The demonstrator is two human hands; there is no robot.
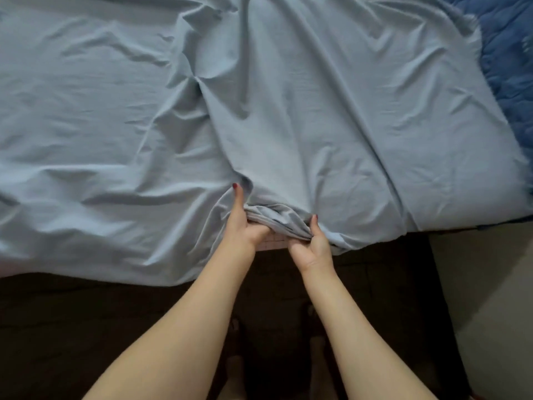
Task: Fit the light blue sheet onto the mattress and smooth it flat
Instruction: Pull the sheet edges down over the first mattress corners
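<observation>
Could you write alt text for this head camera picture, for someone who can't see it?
Seen from above, a person's left hand and right hand grip a bunched edge of a wrinkled light blue sheet at the near side of a bed. A darker blue quilt shows at the far right, and the floor below is dark.

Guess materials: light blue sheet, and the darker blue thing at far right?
Light blue sheet: thin woven fabric, probably cotton or a blend, matte; it falls in soft creases and bunches where both hands grip its edge. Darker blue cover: looks quilted and padded, with puckered stitching; fibre cannot be told.
</observation>
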